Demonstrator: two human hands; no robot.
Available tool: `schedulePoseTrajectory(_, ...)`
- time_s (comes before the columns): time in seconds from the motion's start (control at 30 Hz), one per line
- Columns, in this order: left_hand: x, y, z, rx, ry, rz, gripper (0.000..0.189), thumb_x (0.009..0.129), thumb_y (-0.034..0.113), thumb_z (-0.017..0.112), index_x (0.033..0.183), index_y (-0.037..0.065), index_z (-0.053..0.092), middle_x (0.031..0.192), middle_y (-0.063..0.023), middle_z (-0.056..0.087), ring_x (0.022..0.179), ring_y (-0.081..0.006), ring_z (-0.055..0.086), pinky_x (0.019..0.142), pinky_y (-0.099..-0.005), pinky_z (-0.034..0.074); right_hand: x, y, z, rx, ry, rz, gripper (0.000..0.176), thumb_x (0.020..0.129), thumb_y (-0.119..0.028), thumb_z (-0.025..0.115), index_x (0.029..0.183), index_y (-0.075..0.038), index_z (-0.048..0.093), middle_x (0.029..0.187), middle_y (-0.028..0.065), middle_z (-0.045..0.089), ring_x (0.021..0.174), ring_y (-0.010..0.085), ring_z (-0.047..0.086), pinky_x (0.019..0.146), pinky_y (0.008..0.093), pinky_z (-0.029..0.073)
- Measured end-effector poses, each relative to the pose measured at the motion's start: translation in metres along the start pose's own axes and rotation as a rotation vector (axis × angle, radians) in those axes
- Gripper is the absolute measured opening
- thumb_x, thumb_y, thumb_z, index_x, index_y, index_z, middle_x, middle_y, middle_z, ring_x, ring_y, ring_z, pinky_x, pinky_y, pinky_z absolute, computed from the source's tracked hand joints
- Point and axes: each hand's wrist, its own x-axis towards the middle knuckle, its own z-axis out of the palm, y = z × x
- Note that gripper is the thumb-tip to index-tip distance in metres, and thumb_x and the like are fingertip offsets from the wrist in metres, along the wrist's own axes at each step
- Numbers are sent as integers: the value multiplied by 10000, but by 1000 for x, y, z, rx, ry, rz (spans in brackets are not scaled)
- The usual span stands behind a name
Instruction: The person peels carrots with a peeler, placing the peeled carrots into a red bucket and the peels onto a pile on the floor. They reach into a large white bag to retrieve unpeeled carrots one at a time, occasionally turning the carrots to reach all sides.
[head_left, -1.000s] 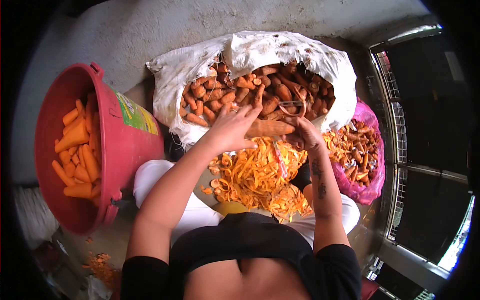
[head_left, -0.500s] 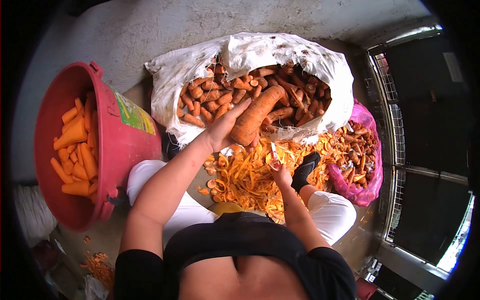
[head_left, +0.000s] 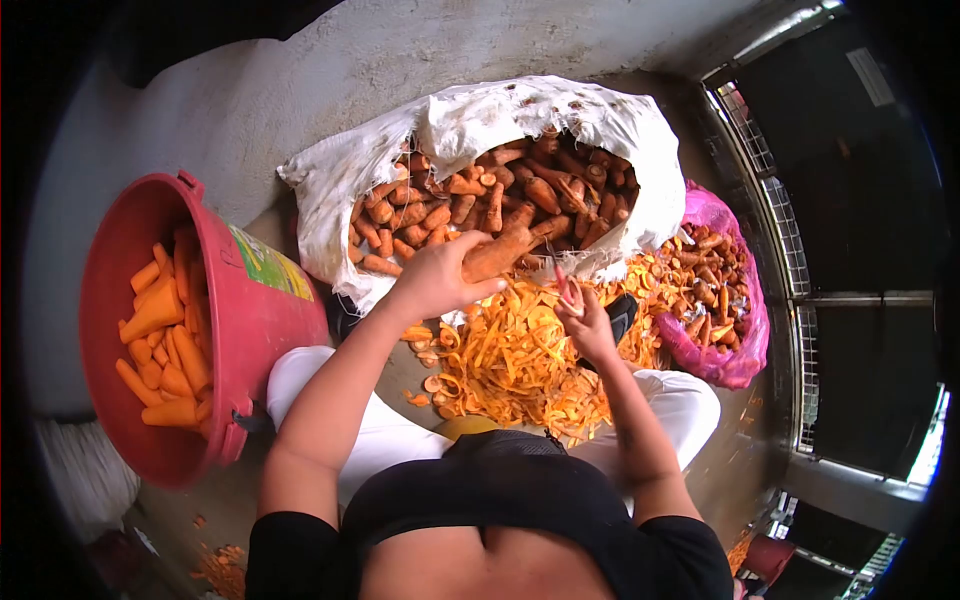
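My left hand is wrapped round the thick end of a large unpeeled carrot, which points up and right in front of the open sack. To the right of it, my right hand grips a peeler by its reddish handle, the thin metal end pointing up. A gap separates the peeler from the carrot. Beneath both hands lies a heap of orange carrot peels. Behind them, a torn white sack holds many unpeeled carrots.
On the left stands a red bucket with peeled carrots in it. A pink mesh bag of carrot pieces sits at the right, near a dark metal-framed gate. Behind the sack rises a grey wall.
My left hand has turned the carrot from nearly upright to a lower, more sideways tilt. My right hand has risen and shifted slightly right with the peeler. The view has shifted a little.
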Motion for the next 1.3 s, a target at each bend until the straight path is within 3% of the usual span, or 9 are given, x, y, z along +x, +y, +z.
schedulePoseTrajectory(0.1, -2, -11, 7, 381, 131, 219, 557, 749, 474, 688, 1127, 82, 570, 891, -130, 624, 817, -296, 635, 758, -403, 499, -17, -44, -22, -8, -15, -3, 332, 871, -237, 617, 1120, -24, 563, 736, 63, 559, 662, 79, 522, 620, 262, 454)
schedulePoseTrajectory(0.23, -4, -3, 11, 286, 200, 188, 481, 764, 450, 678, 1092, 107, 603, 854, -129, 625, 770, -304, 637, 700, -413, 514, -21, -41, -5, 44, -17, -85, 313, 876, -234, 642, 1094, -17, 583, 776, 11, 570, 718, 71, 516, 669, 237, 450)
schedulePoseTrajectory(0.27, -5, -4, 12, 312, 247, 230, 470, 761, 444, 683, 1079, 104, 617, 866, -128, 631, 773, -300, 638, 694, -399, 520, -13, -28, 3, 83, -65, -200, 385, 906, -204, 622, 1217, -1, 519, 815, -26, 535, 687, 44, 488, 591, 201, 414)
schedulePoseTrajectory(0.3, -5, -4, 11, 307, 250, 224, 473, 756, 446, 687, 1076, 103, 621, 870, -126, 633, 771, -297, 639, 687, -395, 521, -15, -48, 12, 298, -90, -156, 319, 917, -217, 606, 1146, -7, 534, 787, -34, 516, 671, 35, 472, 588, 190, 399)
schedulePoseTrajectory(0.4, -2, -2, 6, 295, 281, 232, 467, 732, 432, 716, 1046, 94, 646, 871, -106, 639, 758, -284, 642, 665, -380, 525, -8, -66, 22, 266, -18, -194, 275, 954, -279, 536, 1061, -26, 539, 743, -39, 485, 608, 28, 434, 530, 188, 361)
schedulePoseTrajectory(0.57, 9, -12, 5, 312, 412, 306, 435, 704, 378, 762, 1002, 78, 659, 801, -83, 611, 685, -262, 629, 612, -357, 518, -2, -76, 14, 316, -72, -126, 343, 980, -347, 459, 1092, -36, 555, 664, -36, 454, 560, 30, 396, 482, 191, 320)
schedulePoseTrajectory(0.73, 13, -10, 0, 389, 514, 433, 434, 684, 340, 786, 995, 68, 653, 738, -69, 570, 652, -246, 598, 581, -337, 497, -3, -96, 9, -91, 52, -323, 251, 905, -175, 586, 1095, -14, 615, 714, 29, 582, 600, 94, 522, 575, 242, 445)
schedulePoseTrajectory(0.87, 15, -8, 0, 463, 545, 486, 464, 675, 346, 788, 1025, 75, 648, 749, -59, 562, 670, -236, 594, 578, -342, 491, -5, -100, 5, -270, 88, -468, 271, 843, -182, 652, 1078, -48, 639, 659, 90, 580, 579, 103, 541, 560, 253, 449)
schedulePoseTrajectory(1.3, 7, -3, 1, 501, 552, 440, 495, 629, 315, 786, 1053, 108, 633, 825, -51, 576, 748, -214, 609, 612, -336, 495, -7, -106, 12, -231, 78, -351, 248, 895, -217, 587, 1096, -82, 641, 691, 82, 613, 629, 100, 580, 618, 254, 471)
